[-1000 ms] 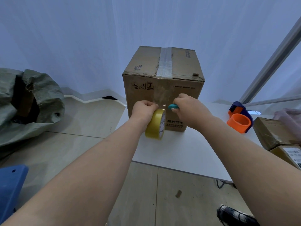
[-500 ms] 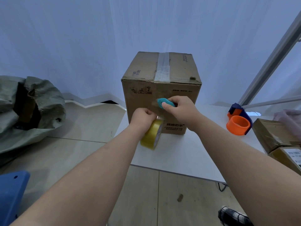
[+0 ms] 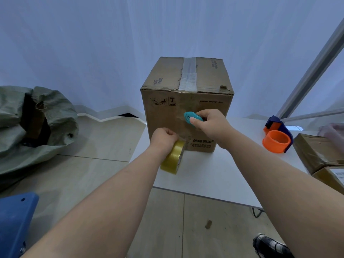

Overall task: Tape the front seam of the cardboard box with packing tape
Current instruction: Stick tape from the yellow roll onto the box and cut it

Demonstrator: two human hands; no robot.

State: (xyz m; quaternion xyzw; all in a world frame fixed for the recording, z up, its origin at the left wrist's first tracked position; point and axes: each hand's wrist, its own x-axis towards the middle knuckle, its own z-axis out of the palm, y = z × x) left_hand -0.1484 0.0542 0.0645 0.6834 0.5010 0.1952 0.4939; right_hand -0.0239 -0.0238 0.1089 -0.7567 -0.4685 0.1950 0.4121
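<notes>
Taping: front seam, strip partly laid, my read
table (image 3: 214, 175): white, box stands at far left corner
box (image 3: 187, 116): upright, front face toward camera
left hand (image 3: 163, 139): fist closed on tape roll (image 3: 173, 159), low against box front
right hand (image 3: 212, 125): pinching teal cutter (image 3: 191, 118) on front face
risk: cutter may slip and gouge cardboard; a slack roll could wrinkle the strip

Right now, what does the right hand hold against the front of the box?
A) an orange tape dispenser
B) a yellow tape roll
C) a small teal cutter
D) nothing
C: the right hand grips a small teal cutter at the cardboard box front.
</notes>
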